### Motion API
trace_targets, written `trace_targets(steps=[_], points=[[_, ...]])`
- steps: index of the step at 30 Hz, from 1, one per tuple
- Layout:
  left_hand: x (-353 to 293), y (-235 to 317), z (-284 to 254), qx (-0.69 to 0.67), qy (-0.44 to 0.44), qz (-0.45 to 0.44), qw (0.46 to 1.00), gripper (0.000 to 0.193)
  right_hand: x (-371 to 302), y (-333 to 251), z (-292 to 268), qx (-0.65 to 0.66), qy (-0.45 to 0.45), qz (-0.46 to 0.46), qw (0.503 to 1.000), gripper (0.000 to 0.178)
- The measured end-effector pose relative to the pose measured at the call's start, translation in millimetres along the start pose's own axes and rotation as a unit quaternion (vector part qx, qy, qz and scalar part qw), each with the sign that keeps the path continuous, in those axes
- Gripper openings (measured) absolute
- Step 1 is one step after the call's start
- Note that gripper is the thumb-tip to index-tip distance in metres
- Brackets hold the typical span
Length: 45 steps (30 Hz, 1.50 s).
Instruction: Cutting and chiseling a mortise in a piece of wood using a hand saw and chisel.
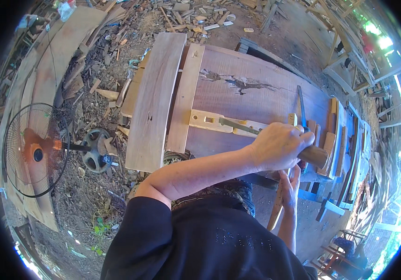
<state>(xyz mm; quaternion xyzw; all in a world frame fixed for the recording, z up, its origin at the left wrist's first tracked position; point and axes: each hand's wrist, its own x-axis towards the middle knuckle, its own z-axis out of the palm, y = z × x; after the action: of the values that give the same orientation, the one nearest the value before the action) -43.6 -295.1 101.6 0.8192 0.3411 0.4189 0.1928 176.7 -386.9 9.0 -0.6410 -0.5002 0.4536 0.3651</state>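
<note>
The left hand [279, 145] is wrapped round a long narrow tool, its wooden handle [314, 156] jutting out past the little-finger side toward the lower right. From the other side of the fist, the tool's thin grey-green blade [238, 126] points left and slightly up, toward the far edge of the bench. The long axis of the tool thus slants from upper left to lower right. It lies above two pale slotted wood pieces [205, 120], whose long axis runs nearly the same way; I cannot tell whether the blade touches them.

The right hand [290, 185] is just below the left, beside a brown wooden strip [276, 208] that slopes down and left. Whether its fingers close on that strip I cannot tell.

Just beyond the left hand, a dark-bladed tool with a blue handle [301, 103] points upward. The slotted pieces lie on a wide reddish board [237, 60] with a ragged crack. To its left are a narrow plank [185, 95] and a broader plank [156, 102]. Farther left a fan [37, 150] lies over scrap-strewn ground.
</note>
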Motion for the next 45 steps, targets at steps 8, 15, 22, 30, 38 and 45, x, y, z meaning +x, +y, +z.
trace_targets(steps=[8,15,22,30,38,45], points=[[-3.8,-10.9,-14.1,-0.003,0.053,-0.034,0.998,0.039,-1.9,-8.3,2.3,-0.074,0.041,0.052,0.995,0.068],[1.1,-20.0,-34.2,-0.057,0.107,-0.059,0.991,0.028,-3.2,-15.0,6.7,-0.073,0.028,0.055,0.995,0.068],[3.0,-29.2,-52.8,-0.08,0.115,-0.054,0.989,0.023,-0.7,-11.3,7.7,-0.105,0.035,0.032,0.993,0.066],[-9.7,-10.7,-24.4,-0.056,0.07,-0.126,0.988,0.026,-1.0,-6.5,8.9,-0.044,0.022,0.008,0.999,0.062],[-3.0,-19.5,-29.6,-0.065,0.179,-0.149,0.97,0.029,-2.6,-61.3,10.4,-0.061,0.094,0.024,0.993,0.061],[3.0,-24.1,-45.4,-0.073,0.256,-0.162,0.95,0.03,13.4,-87.3,-119.3,-0.01,0.311,-0.225,0.924,0.048]])
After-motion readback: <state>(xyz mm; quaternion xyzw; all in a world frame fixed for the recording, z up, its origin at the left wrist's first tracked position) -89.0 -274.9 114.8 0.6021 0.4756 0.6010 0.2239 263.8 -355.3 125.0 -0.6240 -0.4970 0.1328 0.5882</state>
